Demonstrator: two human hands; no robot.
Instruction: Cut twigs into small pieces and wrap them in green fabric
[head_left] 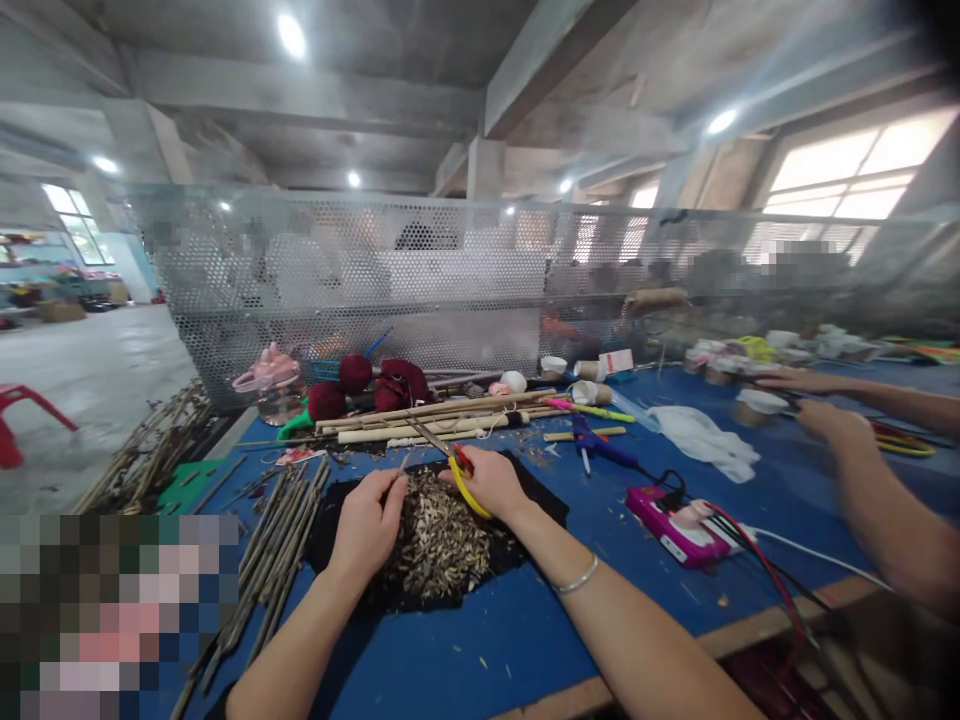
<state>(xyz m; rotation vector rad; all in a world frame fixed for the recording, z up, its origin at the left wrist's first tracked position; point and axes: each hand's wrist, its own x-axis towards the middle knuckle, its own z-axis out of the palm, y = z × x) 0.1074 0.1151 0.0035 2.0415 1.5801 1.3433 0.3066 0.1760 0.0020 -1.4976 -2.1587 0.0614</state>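
Note:
My right hand (489, 482) is closed around the scissors (471, 490), which have yellow and red handles. Their blades point up and to the left, toward my other hand. The fingers of my left hand (373, 515) pinch a thin, short stick (406, 461); its lower part is hidden in the grip. Below both hands, a heap of small brown and tan chips (442, 545) lies on a black cloth (544, 490). Left of the cloth, a bundle of long thin twigs (281, 545) rests on the blue tabletop (525, 640).
A blue glue gun (600, 445) and a magenta power strip (679, 530) with cables lie at right. Dark red yarn balls (401, 385) and pale sticks (435, 420) line the back, before a perforated metal screen (360, 270). A co-worker's hands (832, 420) are at far right.

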